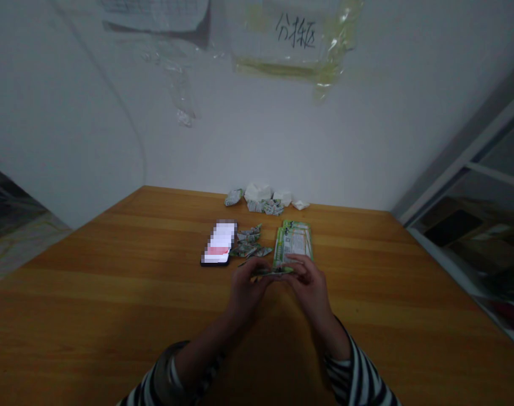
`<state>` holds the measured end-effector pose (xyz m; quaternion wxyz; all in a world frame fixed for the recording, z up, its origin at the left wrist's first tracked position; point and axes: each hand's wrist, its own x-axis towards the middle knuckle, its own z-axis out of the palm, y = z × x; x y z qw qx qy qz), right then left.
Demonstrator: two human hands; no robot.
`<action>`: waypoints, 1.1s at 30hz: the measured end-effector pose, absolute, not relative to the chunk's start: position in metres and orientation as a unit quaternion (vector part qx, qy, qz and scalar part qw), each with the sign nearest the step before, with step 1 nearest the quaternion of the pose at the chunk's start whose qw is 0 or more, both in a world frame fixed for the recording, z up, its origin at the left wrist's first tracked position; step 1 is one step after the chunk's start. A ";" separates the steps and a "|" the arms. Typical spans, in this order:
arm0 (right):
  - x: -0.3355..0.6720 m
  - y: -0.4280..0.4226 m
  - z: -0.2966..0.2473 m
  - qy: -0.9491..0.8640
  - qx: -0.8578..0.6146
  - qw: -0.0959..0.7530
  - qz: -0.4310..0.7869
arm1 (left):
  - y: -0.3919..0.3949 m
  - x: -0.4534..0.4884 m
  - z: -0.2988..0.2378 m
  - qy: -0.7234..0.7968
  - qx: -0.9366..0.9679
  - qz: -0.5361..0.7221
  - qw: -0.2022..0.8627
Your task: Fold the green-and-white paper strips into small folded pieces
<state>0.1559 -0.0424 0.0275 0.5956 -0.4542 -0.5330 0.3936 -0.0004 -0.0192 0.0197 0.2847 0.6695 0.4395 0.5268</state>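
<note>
My left hand (247, 290) and my right hand (308, 286) meet over the wooden table (113, 282), both pinched on one small green-and-white printed paper piece (271, 271) held flat between the fingertips. Just beyond the hands lies a stack of green-and-white printed sheets (294, 241). Left of that stack sit several small folded paper pieces (249, 242). A phone (220, 243) with a lit screen lies left of them.
A cluster of crumpled white and printed paper bits (265, 198) rests at the table's far edge against the white wall. A plastic-covered handwritten label (295, 35) hangs on the wall above. A metal-framed shelf (472, 186) stands to the right.
</note>
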 end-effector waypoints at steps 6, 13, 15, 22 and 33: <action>0.155 -0.038 0.020 -0.485 -0.492 0.591 0.417 | -0.017 0.001 0.022 0.429 0.680 0.502 0.318; 0.159 -0.037 0.017 -0.433 -0.502 0.631 0.403 | -0.008 -0.003 0.021 0.409 0.671 0.442 0.433; 0.158 -0.036 0.017 -0.428 -0.493 0.630 0.421 | -0.007 -0.003 0.020 0.425 0.647 0.445 0.451; 0.149 -0.033 0.012 -0.394 -0.475 0.621 0.483 | -0.008 0.001 0.020 0.446 0.615 0.449 0.471; 0.141 -0.039 0.001 -0.366 -0.532 0.634 0.426 | -0.011 0.004 0.018 0.481 0.694 0.406 0.350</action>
